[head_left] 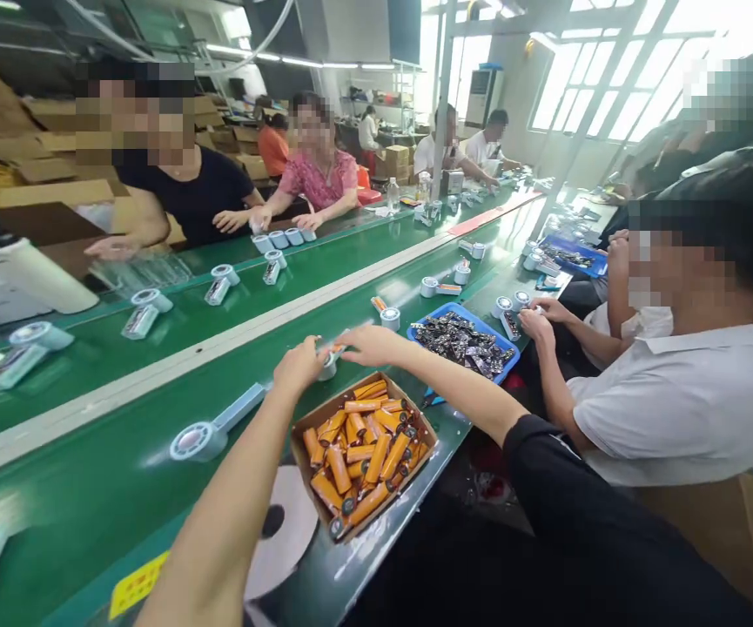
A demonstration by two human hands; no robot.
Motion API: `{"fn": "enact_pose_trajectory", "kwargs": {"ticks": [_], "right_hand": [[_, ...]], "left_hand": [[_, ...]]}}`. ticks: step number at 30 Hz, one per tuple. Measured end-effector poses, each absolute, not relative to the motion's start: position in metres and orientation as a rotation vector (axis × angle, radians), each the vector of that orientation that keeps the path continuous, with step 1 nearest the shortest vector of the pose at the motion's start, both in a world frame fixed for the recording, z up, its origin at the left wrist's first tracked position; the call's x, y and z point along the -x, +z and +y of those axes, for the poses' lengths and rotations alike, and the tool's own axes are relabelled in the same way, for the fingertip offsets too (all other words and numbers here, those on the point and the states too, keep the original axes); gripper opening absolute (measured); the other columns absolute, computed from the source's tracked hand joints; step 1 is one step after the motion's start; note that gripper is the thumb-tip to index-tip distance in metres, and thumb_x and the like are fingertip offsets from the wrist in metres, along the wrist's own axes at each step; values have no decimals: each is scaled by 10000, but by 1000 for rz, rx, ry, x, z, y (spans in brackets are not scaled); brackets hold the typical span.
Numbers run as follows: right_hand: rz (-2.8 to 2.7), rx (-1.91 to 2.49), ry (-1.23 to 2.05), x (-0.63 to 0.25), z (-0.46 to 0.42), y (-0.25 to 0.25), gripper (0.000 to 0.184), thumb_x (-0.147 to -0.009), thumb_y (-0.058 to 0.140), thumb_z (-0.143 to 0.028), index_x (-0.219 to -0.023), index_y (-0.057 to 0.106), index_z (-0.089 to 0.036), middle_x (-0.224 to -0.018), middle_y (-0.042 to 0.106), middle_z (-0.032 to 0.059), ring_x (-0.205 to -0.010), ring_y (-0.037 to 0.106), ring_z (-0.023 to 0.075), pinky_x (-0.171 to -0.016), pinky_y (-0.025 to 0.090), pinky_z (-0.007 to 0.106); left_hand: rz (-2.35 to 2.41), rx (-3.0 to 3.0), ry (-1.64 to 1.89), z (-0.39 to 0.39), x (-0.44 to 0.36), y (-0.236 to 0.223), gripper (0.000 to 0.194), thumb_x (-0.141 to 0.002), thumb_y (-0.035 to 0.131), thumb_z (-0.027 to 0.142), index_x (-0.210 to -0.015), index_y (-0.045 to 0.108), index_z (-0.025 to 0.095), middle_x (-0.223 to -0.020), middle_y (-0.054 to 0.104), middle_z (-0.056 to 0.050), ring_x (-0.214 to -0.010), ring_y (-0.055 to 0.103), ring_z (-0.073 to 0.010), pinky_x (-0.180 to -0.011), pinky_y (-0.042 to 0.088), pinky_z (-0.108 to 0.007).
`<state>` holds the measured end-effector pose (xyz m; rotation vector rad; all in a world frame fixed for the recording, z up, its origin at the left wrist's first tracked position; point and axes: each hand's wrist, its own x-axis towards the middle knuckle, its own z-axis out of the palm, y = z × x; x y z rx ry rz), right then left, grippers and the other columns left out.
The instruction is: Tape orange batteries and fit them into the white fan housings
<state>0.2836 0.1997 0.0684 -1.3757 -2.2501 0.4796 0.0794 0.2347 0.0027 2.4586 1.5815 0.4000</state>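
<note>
My left hand (pixel 298 367) and my right hand (pixel 372 346) meet above the green belt, just beyond a cardboard box (pixel 299 453). Between them is a pale blue handheld fan housing (pixel 328 367), its round head showing below the fingers. A bit of orange shows at its handle, partly covered by my right fingers. Both hands are closed on the housing. Orange battery cells (pixel 376 453) with dark round ends fill the box beneath my wrists. Another fan housing (pixel 198 441) lies to the left of my left forearm.
A blue tray (pixel 514 359) of small circuit boards (pixel 460 340) stands to the right. Several fan housings lie along the belt (pixel 115 383). A white reel (pixel 285 531) sits by the box. A co-worker in a white shirt (pixel 689 401) sits close on the right; others work opposite.
</note>
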Motion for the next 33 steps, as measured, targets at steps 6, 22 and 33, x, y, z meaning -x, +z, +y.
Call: {"fn": "enact_pose_trajectory", "kwargs": {"ticks": [6,22,33], "right_hand": [[-2000,1070,737,-378,73,27,221,-1045,720,-348,-1172,867,-242,-1197,871,83,-1104,840,259,-1019,664,388],[-2038,636,1200,-319,19,21,201,-1020,753,-469,-1000,880,-314,-874,867,56,-827,843,262,-804,708,406],[-2194,650,1696,-252,-47,10,310,-1021,749,-487,-1060,828,-189,-687,780,5,-542,674,142,-575,511,242]], "left_hand": [[1783,-2271,344,67,16,-4,526,-1074,550,557,-1469,680,235,-1509,717,-123,-1408,650,-329,-1245,498,-482],[1954,-2000,-155,-76,51,-25,837,-881,834,434,-1650,532,302,-1612,545,-176,-1382,545,-438,-1115,555,-611],[2032,-2246,881,-142,3,-1,685,-878,860,459,-1459,553,268,-1433,680,-143,-1531,438,-439,-1290,368,-708]]}}
